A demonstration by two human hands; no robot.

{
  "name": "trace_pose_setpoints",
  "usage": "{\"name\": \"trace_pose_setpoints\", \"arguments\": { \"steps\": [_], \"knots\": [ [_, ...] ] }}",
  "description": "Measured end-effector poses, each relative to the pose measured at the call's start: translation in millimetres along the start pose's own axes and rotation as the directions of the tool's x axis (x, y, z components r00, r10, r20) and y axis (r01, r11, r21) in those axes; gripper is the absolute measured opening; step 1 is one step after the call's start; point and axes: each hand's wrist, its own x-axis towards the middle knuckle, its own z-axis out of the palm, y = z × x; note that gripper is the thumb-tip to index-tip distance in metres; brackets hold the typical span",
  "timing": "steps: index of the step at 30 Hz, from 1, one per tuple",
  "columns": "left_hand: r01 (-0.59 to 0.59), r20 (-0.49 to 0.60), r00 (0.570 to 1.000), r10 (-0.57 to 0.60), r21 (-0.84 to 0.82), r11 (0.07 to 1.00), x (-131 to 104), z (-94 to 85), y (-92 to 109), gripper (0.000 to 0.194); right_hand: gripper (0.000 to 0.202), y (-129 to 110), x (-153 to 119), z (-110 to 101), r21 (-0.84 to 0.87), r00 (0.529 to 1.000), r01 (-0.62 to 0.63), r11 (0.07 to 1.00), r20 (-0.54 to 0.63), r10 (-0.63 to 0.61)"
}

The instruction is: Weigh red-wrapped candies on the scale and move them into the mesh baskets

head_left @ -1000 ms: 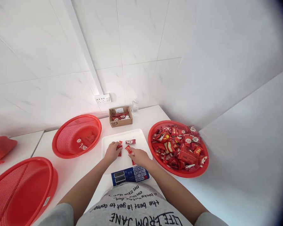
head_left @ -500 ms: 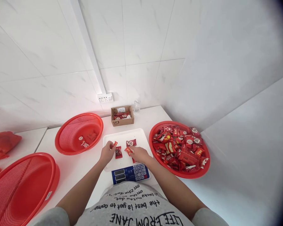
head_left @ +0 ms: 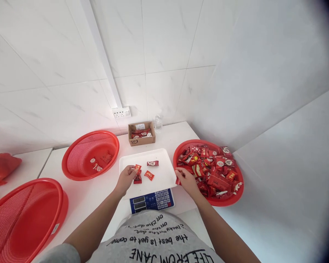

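My left hand (head_left: 127,178) pinches a small red wrapped candy (head_left: 138,167) over the left part of the white scale tray (head_left: 164,157). Just under those fingers lies a darker red packet (head_left: 137,179). A bright red candy (head_left: 149,175) and a maroon packet with white print (head_left: 152,163) rest near the tray's middle. My right hand (head_left: 188,181) is closed at the tray's right edge, beside the full red basket (head_left: 237,201). A red packet (head_left: 177,181) shows at its fingertips, mostly hidden.
Beyond the tray stand a small cardboard box (head_left: 135,141) of packets and a clear plastic container (head_left: 158,122). On the left are a red basket (head_left: 71,160) with a few packets, a larger red basket (head_left: 50,223) and a red bag (head_left: 5,166). Below the tray is the scale's blue keypad panel (head_left: 150,200).
My right hand has moved right from the tray's middle to the full basket's edge, leaving the bright red candy on the tray. My left hand has shifted slightly right with its candy.
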Motion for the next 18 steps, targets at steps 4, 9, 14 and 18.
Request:
{"name": "trace_pose_setpoints", "arguments": {
  "steps": [4,9,14,18],
  "knots": [
    [-0.087,-0.052,0.993,0.110,0.322,0.943,15,9.2,1,0.026,0.043,21,-2,-10,0.122,0.987,-0.059,0.991,-0.141,0.076],
    [-0.366,0.109,0.908,0.404,0.674,0.641,28,22.9,-13,0.038,0.047,30,-2,-7,0.185,0.970,-0.097,0.978,-0.202,0.135],
    [-0.475,0.306,0.862,0.405,0.767,0.432,35,44.4,-27,0.059,0.049,29,0,-5,0.152,0.973,-0.084,0.985,-0.202,0.114],
    [-0.549,0.407,0.810,0.422,0.779,0.303,41,51.6,-33,0.053,0.049,26,-2,-7,0.122,0.974,-0.087,0.989,-0.196,0.109]
  ]
}}
